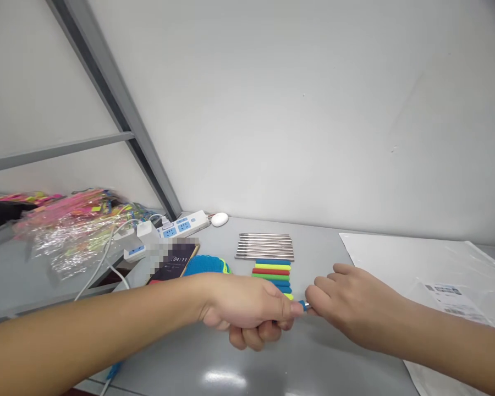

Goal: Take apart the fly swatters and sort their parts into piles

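In front of me my left hand (pixel 251 303) is closed around a blue handle grip (pixel 301 305), with the thumb lying along it; only its end shows. My right hand (pixel 346 302) is closed on a thin metal rod (pixel 307 306), of which a short shiny bit shows where it meets the blue grip. How far the rod goes in is hidden by my fingers. Just beyond my hands lies a row of coloured handle grips (pixel 271 272) in blue, yellow, red and green. Behind them several metal rods (pixel 264 246) lie side by side on the grey table (pixel 214 357).
Left of the grips are a blue mesh bundle (pixel 204 265) and a phone (pixel 175 261). A power strip (pixel 187 224) with cables and a white rounded device (pixel 219 219) sit near the wall. Clear plastic bags (pixel 78 220) fill the left. A white plastic sheet (pixel 396 258) lies right.
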A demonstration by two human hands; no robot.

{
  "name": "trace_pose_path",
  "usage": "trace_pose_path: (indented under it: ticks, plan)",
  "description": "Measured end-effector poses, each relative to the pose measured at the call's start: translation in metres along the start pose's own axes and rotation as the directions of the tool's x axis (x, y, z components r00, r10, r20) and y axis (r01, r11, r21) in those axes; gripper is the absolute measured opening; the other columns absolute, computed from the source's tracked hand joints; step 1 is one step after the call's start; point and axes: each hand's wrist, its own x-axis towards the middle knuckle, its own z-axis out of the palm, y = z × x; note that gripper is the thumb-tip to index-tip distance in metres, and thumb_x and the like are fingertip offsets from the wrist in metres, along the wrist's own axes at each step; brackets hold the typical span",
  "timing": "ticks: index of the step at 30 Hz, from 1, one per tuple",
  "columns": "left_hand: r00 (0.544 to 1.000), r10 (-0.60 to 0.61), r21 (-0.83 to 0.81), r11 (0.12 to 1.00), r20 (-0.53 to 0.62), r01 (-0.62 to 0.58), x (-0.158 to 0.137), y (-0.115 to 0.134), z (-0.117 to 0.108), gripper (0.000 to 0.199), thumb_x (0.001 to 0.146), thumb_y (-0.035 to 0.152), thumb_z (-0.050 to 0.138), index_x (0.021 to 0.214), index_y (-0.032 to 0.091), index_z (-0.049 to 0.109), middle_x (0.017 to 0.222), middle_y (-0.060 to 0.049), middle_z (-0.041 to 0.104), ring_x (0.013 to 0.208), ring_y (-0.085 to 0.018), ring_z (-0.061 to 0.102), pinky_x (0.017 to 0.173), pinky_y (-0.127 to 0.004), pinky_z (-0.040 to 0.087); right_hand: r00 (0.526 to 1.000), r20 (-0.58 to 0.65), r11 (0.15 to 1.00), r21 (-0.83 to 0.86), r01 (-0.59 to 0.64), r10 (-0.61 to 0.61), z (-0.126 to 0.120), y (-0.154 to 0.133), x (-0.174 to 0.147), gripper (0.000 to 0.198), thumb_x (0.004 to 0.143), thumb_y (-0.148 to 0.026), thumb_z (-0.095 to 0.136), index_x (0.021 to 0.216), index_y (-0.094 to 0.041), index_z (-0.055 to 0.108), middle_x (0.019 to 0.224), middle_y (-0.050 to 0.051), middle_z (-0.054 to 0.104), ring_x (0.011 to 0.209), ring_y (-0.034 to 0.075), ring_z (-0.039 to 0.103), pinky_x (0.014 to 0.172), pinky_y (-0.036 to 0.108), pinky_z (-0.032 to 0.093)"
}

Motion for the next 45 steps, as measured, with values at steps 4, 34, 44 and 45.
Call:
trace_pose_path:
  ticks: [4,34,44,45]
  plan:
    - [0.980,0.011,-0.239,0.970,0.197,0.038,0.007,-0.012,0.004,0.037,0.089,0.055,0.051,0.076,0.023,0.037,0.059,0.008,0.020,0.043,-0.007,0.012,0.038,-0.016,0.012,0.993,-0.098,0.991,-0.121,0.054,-0.066,-0.008,-0.006,-0.005,0.019,0.087,-0.018,0.049,0.069,-0.021,0.044,0.057,-0.003,0.044,0.047,0.013,0.030,0.055,0.032,0.017]
    - [0.267,0.926,0.953,0.295,-0.266,-0.073,0.080,-0.093,0.051,0.010,0.092,0.017,0.054,0.101,0.021,0.056,0.097,-0.003,0.063,0.089,-0.016,0.055,0.083,-0.033,0.039,0.730,-0.381,0.823,0.279,-0.494,0.567,0.110,0.058,-0.101,0.016,0.090,-0.021,0.058,0.102,-0.023,0.068,0.081,0.003,0.042,0.074,0.018,0.043,0.069,0.036,0.039]
    - [0.219,0.895,0.917,0.352,-0.389,0.189,0.064,-0.115,0.042,0.009,0.093,0.022,0.057,0.096,0.023,0.065,0.090,-0.001,0.069,0.104,-0.021,0.051,0.091,-0.039,0.034,0.785,-0.298,0.830,0.333,-0.447,0.542,0.109,0.056,-0.101,0.020,0.092,-0.019,0.052,0.106,-0.024,0.065,0.084,0.004,0.052,0.080,0.020,0.052,0.083,0.042,0.040]
    - [0.220,0.893,0.909,0.343,-0.394,0.236,0.063,-0.117,0.041,0.011,0.093,0.022,0.057,0.097,0.024,0.066,0.093,-0.001,0.069,0.105,-0.022,0.050,0.092,-0.040,0.032,0.792,-0.285,0.830,0.335,-0.446,0.540,0.109,0.056,-0.101,0.021,0.091,-0.018,0.051,0.107,-0.024,0.065,0.085,0.004,0.053,0.081,0.021,0.052,0.084,0.042,0.040]
